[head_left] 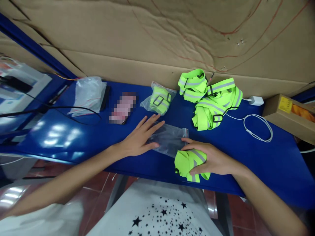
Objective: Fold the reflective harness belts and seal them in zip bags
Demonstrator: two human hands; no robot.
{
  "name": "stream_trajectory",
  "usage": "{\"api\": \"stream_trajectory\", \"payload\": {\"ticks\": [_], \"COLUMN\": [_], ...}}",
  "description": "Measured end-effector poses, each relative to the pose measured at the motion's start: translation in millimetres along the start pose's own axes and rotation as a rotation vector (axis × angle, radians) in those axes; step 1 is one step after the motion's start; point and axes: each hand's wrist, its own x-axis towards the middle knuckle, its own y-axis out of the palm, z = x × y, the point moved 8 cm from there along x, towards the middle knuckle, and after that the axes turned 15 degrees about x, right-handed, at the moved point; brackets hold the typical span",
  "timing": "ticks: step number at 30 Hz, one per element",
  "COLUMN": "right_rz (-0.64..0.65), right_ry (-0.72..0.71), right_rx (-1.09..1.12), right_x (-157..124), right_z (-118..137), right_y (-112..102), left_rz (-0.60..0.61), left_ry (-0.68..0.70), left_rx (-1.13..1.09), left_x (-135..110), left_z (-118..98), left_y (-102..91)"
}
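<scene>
My left hand (140, 137) lies flat with fingers stretched out on one end of a clear plastic zip bag (169, 141) on the blue table (73, 137). My right hand (211, 159) is closed round a folded neon-yellow reflective band (188, 164) at the bag's near end, thumb touching the bag's edge. A packed bag with a neon band (159, 100) lies just beyond. A pile of loose neon reflective bands (211, 98) sits farther right.
A stack of empty clear bags (87, 93) lies at the left, a blurred pink object (122, 108) beside it. White charger and cable (257, 126) run at the right, near a cardboard box (287, 114). Cardboard sheets (157, 39) back the table. Black cables (49, 109) cross the left.
</scene>
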Motion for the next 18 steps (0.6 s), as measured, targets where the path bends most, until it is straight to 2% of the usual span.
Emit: {"api": "stream_trajectory", "payload": {"ticks": [2, 3, 4, 6, 8, 10, 14, 18], "right_rz": [0.008, 0.011, 0.017, 0.026, 0.006, -0.028, -0.023, -0.061], "right_ry": [-0.056, -0.077, -0.087, -0.066, -0.013, 0.030, 0.073, 0.106], "right_rx": [0.005, 0.009, 0.008, -0.005, -0.008, 0.011, 0.056, 0.092], "right_x": [-4, -5, -5, -2, 2, 5, 6, 5], "right_z": [6, 8, 9, 9, 5, 0, -6, -11], "right_y": [-2, -1, 0, 4, 7, 7, 8, 5], "left_rz": [-0.156, -0.197, -0.200, -0.120, -0.030, -0.029, -0.189, -0.317], "left_ry": [-0.227, -0.357, -0.468, -0.595, -0.646, -0.689, -0.733, -0.740], "left_rx": [-0.048, -0.066, -0.081, -0.107, -0.178, -0.269, -0.390, -0.445], "left_x": [-12, -21, -31, -48, -62, -70, -66, -62], "left_z": [16, 23, 29, 29, 22, 14, 8, 19], "left_y": [-17.0, -21.9, -23.5, -19.2, -10.6, -4.6, -1.8, -10.2]}}
